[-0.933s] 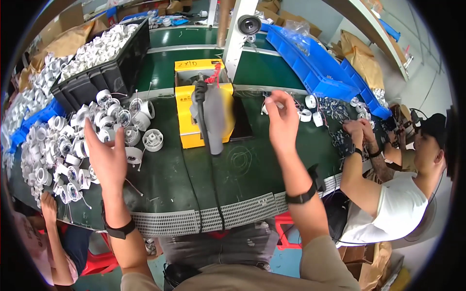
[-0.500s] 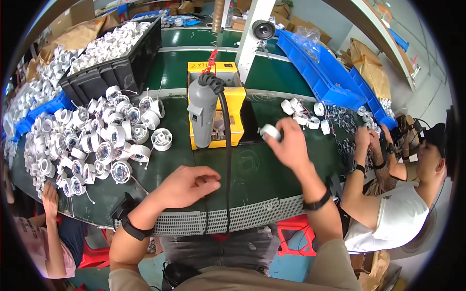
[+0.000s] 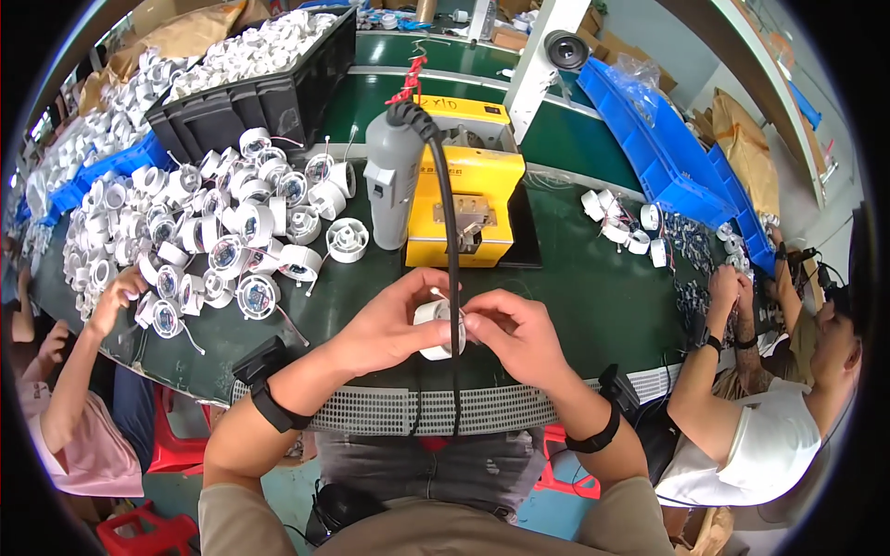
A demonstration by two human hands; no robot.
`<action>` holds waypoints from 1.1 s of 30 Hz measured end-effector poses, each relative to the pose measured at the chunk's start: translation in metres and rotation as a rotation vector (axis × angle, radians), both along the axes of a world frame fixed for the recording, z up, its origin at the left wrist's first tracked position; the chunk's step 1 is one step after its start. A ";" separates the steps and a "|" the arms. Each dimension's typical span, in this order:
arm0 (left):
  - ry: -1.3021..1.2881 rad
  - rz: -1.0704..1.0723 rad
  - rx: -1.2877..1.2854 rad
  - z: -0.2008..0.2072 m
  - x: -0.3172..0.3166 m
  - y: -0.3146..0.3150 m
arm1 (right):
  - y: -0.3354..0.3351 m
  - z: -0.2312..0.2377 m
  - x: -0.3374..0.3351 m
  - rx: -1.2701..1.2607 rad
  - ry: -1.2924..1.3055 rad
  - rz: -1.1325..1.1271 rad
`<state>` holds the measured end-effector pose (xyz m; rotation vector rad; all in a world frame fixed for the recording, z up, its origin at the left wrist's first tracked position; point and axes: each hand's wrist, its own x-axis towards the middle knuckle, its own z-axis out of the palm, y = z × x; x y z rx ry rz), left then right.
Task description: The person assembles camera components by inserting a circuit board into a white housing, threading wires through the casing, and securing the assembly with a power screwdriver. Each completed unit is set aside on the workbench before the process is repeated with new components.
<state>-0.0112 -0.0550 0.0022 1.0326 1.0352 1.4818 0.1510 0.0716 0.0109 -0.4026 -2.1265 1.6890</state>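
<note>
Clasping a white round housing [image 3: 441, 351] in the left hand [image 3: 394, 324], on the near side of the yellow machine [image 3: 475, 178]; touching the housing's edge with the right hand [image 3: 519, 335], exact hold impossible to tell. Left of the machine: grey tool [image 3: 389, 199], heaped white parts [image 3: 255, 224].

1. The left hand [image 3: 394, 320] curls inward, thumb toward the body.
2. The right hand [image 3: 519, 335] is near it, fingers bent; its fingertips maybe pinch, but they're hard to see.
3. The left arm [image 3: 243, 449] and right arm [image 3: 619, 461] bend inward.
</note>
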 end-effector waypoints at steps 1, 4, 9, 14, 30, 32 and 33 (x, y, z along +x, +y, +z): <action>-0.001 0.001 -0.003 0.000 -0.002 0.000 | -0.002 0.002 0.000 -0.070 -0.032 0.005; 0.002 -0.018 0.014 -0.001 -0.004 -0.001 | 0.002 0.002 0.003 -0.149 -0.016 0.016; -0.016 0.042 -0.026 -0.005 -0.003 0.002 | 0.004 0.000 0.000 -0.045 0.107 0.069; -0.198 0.071 -0.115 0.001 0.001 0.003 | 0.000 -0.003 0.002 -0.195 0.246 -0.021; -0.041 0.135 -0.201 -0.009 0.007 0.009 | -0.006 -0.003 -0.010 0.478 0.061 -0.100; -0.022 0.114 -0.217 -0.009 0.007 0.009 | -0.011 -0.003 -0.011 0.454 0.044 -0.140; -0.116 0.097 -0.207 -0.010 0.007 0.010 | -0.013 -0.001 -0.011 0.432 0.025 -0.180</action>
